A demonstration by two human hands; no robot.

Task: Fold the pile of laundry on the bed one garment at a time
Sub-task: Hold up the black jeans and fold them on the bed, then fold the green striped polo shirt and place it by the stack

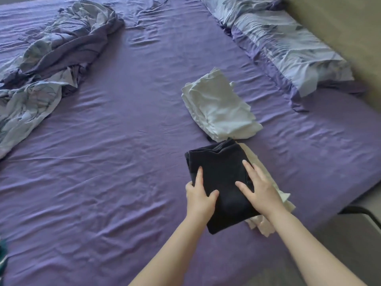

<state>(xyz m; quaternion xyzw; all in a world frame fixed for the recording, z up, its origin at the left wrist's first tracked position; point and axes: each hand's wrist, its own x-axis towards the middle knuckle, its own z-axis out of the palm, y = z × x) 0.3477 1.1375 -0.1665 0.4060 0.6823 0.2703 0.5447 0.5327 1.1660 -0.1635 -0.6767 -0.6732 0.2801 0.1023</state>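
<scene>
Head view looked down on the bed, its purple sheet rippled with fine creases across nearly the whole frame. At ten o'clock lay a rumpled duvet, soft patterned blue cloth over a darker lining, heaped without shape. At two o'clock sat a long pillow in matching crinkled cotton. Just past centre toward one o'clock rested a folded white garment, a thick, roughly square stack with loose edges. At five o'clock lay the dark garment, already folded into a dense matte rectangle and set partly over a pale crumpled cloth that showed along its right and lower edges.

Both hands were on the dark garment. The left hand pinched its left edge, thumb on top and fingers seemingly tucked under. The right hand lay spread and flat, pressing down.

As a judgement, the main risk was the uneven base: the crumpled cloth beneath could tilt the dark rectangle so its layers slid open once the hands let go. Lifting by one edge alone could also let the fold sag apart.
</scene>
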